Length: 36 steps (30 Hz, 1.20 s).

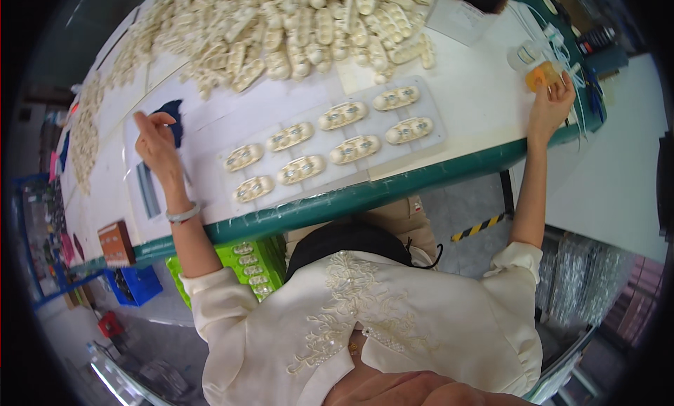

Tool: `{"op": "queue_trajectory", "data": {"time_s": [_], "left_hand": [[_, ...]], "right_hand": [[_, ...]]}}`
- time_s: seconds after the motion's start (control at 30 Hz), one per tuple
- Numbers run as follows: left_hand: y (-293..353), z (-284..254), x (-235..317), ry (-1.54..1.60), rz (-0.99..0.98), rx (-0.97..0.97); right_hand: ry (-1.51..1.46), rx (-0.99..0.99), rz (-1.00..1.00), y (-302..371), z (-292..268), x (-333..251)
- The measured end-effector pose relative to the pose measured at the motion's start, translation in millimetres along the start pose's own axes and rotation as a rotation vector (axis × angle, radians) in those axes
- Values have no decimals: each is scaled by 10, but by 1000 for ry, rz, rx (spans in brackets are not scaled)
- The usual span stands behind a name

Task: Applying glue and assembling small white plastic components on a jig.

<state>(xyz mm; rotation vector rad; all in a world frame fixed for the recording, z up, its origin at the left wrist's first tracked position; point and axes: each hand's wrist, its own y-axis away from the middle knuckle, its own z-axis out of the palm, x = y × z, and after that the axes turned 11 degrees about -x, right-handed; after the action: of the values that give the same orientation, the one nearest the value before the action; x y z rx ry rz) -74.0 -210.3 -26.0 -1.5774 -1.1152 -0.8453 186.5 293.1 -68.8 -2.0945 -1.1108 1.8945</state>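
My right hand point(551, 108) is at the table's right edge, its thumb and fingers closed on a small orange-yellow block point(542, 76) that looks like a sponge. A small clear jar point(524, 56) stands right beside it. Over the left of the table, my left hand point(158, 148) has its fingers bent together near a dark blue cloth point(173, 120); what they hold, if anything, is too small to make out. Between the hands lies a whitish board point(430, 101) with two rows of cream oval plastic parts point(342, 115), which show small shiny pieces in their pockets.
A large heap of cream plastic parts point(281, 27) covers the table's far side. A grey-blue bar point(148, 189) and a brown block point(116, 242) lie at the left. Under the green table edge point(365, 199) is a bright green tray point(225, 260) of filled parts. Cables point(562, 51) run at the right.
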Motion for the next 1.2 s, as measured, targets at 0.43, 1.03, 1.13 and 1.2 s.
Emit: {"op": "queue_trajectory", "data": {"time_s": [0.43, 1.03, 1.13, 1.2], "left_hand": [[646, -315, 194, 401, 44, 132], [304, 8, 401, -761, 503, -1120], [270, 163, 334, -871, 563, -1168], [185, 254, 432, -973, 545, -1263]], "right_hand": [[521, 53, -7, 452, -165, -129], [334, -1137, -421, 500, 519, -1256], [133, -1009, -312, 566, 422, -1457], [4, -947, -162, 855, 396, -1656]]}}
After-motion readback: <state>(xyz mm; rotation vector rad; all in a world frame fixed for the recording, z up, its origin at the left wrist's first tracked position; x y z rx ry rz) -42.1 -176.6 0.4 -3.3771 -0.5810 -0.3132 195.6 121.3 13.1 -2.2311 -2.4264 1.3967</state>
